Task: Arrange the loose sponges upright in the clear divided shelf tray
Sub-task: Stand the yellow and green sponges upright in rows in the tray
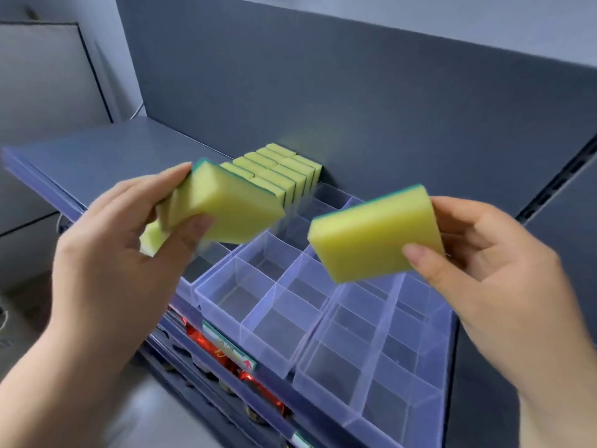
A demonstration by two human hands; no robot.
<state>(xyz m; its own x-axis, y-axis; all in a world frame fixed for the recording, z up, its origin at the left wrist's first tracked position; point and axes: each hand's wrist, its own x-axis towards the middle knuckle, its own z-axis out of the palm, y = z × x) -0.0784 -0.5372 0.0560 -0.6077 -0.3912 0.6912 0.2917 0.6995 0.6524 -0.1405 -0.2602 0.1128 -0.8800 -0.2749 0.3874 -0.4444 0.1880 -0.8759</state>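
So the person's got yellow-and-green scrub sponges in both hands above the clear divided tray (265, 350), which sits on a blue-grey shelf (97, 150). The left hand (106, 240), at about 9 o'clock, has fingers and thumb curled around a small sponge stack (226, 205) (motion blur makes the count hard, looks like more than one). That's probably the supply being fed from. The right hand (504, 270), at 3 o'clock, pinches a single sponge (371, 234) by one end, thumb on the yellow face, leaving the other end free to go down between the dividers. Toward 12 o'clock, the upright sponges (277, 176) are already packed on edge against the back panel, so filling seems to run back to front. The near compartments, 6 o'clock side, look unfilled. Red foil-wrapped items (206, 344) show on the shelf below.
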